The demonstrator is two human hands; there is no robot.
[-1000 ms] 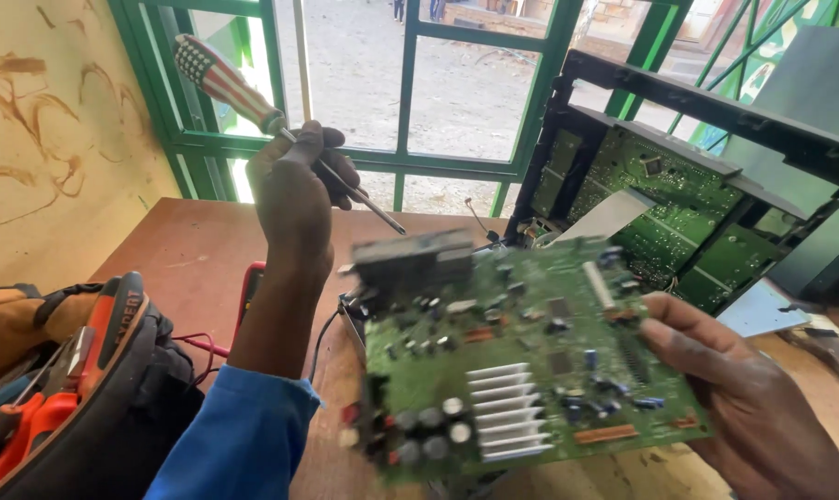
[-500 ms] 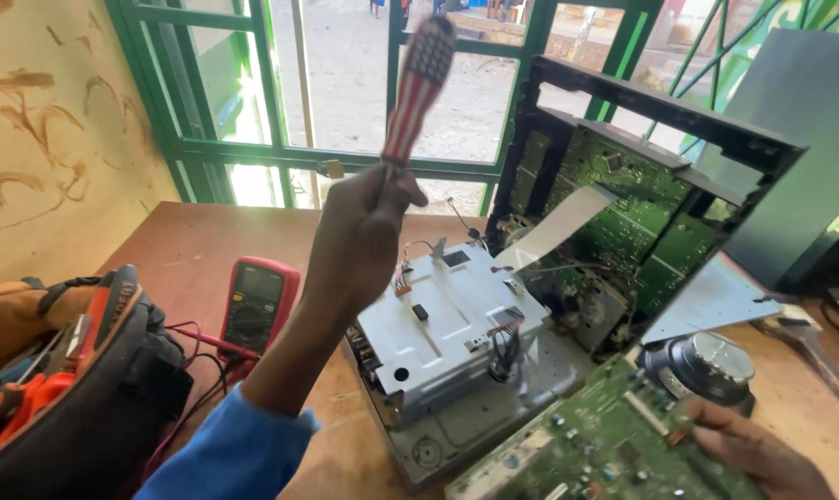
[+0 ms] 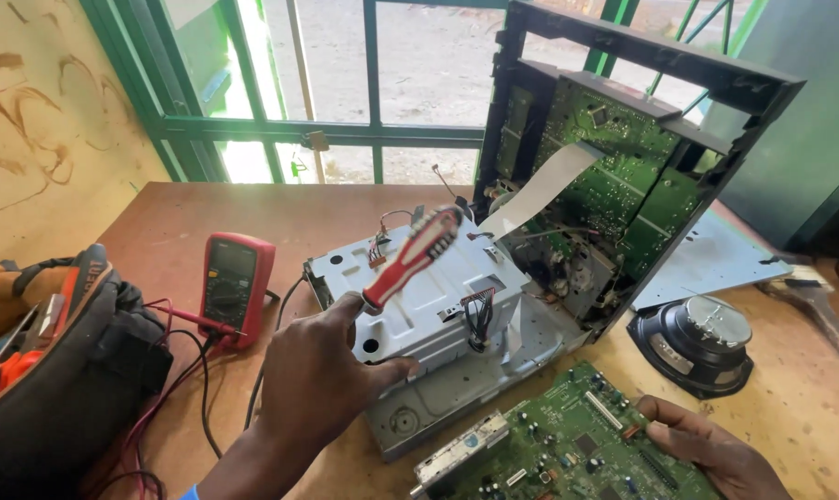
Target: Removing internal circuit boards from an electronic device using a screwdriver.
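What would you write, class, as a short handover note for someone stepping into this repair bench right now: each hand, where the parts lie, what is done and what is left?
Left hand: holds the red-and-white-handled screwdriver above the grey metal drive box.
Right hand: grips the edge of the loose green circuit board, low on the brown wooden table.
Done: board is out of the open black chassis.
Left: the metal box still sits on its base plate, wires attached.
Nearby: red multimeter, round black speaker.
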